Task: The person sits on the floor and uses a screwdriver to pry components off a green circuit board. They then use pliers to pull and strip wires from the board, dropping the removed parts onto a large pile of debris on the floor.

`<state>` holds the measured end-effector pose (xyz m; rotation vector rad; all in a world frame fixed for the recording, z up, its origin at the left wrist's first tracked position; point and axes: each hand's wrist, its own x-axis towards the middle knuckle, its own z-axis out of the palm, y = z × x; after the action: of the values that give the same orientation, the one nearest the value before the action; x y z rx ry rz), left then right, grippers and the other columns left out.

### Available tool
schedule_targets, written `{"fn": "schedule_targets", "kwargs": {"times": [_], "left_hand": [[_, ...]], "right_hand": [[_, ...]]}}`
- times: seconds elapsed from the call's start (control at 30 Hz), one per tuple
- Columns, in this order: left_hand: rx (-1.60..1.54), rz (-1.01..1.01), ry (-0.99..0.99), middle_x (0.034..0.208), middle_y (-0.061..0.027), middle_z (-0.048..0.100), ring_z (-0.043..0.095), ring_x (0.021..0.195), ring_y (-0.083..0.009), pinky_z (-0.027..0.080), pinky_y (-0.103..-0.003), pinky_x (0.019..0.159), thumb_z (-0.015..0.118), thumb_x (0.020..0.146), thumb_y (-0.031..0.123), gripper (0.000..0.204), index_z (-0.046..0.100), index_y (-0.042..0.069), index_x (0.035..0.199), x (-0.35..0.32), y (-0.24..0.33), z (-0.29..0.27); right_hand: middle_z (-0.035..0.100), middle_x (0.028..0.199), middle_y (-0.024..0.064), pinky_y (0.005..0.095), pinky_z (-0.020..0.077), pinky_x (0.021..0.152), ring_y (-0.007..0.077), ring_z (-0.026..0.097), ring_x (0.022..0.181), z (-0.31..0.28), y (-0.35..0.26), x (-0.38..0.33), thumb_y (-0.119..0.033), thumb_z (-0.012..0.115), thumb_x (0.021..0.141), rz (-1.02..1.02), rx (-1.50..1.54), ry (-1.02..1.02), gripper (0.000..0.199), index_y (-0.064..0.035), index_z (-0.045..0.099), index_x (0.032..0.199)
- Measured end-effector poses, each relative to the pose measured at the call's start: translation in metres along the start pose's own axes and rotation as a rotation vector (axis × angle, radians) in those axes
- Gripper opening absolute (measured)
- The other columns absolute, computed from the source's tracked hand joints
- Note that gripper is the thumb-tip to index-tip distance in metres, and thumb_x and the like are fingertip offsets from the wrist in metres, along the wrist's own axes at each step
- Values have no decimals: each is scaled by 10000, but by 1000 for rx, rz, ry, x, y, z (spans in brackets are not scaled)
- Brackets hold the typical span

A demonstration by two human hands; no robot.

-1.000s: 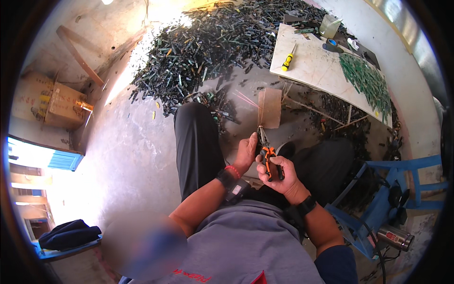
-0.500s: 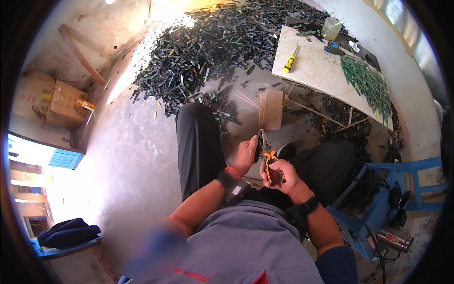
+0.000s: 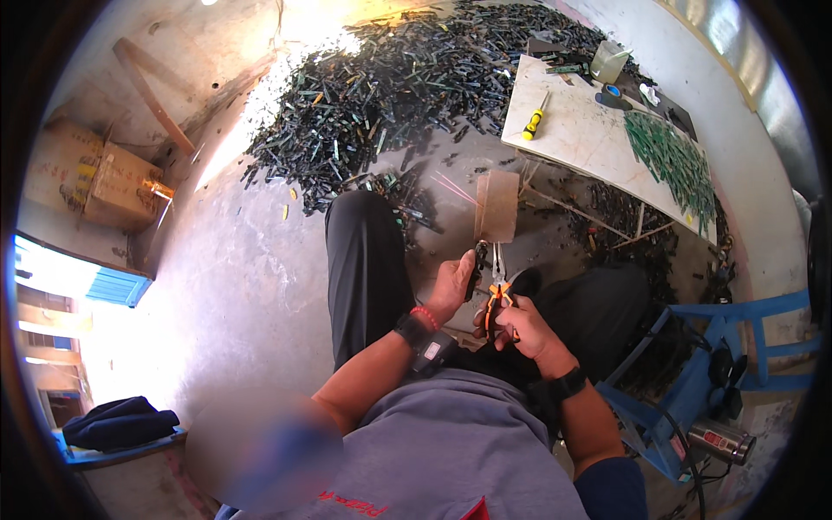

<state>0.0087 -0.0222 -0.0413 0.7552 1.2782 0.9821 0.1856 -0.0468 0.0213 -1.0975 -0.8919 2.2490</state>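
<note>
In my right hand (image 3: 529, 326) are long-nose pliers (image 3: 497, 291) with orange and black handles. Their long metal jaws point away from me, and the tips come close to a dark elongated piece in my left hand; whether they touch it I cannot tell. My left hand (image 3: 452, 284) is closed around that black piece (image 3: 476, 269), held upright beside the pliers. Just beyond both hands stands a brown flat board (image 3: 497, 208), with a few thin pinkish sticks (image 3: 456, 188) to its left.
A large heap of dark strips (image 3: 390, 95) covers the floor ahead. On the pale table (image 3: 537, 82) at the right lie a yellow screwdriver (image 3: 535, 123), green strips (image 3: 667, 152), tape (image 3: 612, 90) and a cup (image 3: 609, 62). A blue chair frame (image 3: 719, 325) stands at my right.
My right hand has turned the pliers so that their jaws now point away from me, alongside the piece in my left hand. The left hand has hardly moved.
</note>
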Motion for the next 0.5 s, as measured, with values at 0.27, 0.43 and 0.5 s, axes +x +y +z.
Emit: {"fn": "schedule_targets", "kwargs": {"times": [0.27,0.43,0.5], "left_hand": [[-5,2,-15,563,11,457,392,495,-84,317,-271,451,430,931,587,626,543,34,660,1,-2,-1],[26,33,17,572,2,476,394,494,-86,320,-274,450,433,929,590,627,532,37,651,-1,1,0],[25,22,6,580,-4,487,396,498,-87,324,-277,449,433,928,591,629,529,37,647,0,0,-1]], "right_hand": [[657,884,88,236,487,474,167,649,738,-8,8,5,-74,476,789,23,-148,-5,287,5,549,1055],[635,818,150,334,500,539,229,623,674,-8,16,10,-121,509,779,-48,-629,189,281,31,538,1014],[622,818,206,414,508,630,301,617,692,-10,21,13,-152,527,782,-153,-911,303,296,44,529,1003]]}}
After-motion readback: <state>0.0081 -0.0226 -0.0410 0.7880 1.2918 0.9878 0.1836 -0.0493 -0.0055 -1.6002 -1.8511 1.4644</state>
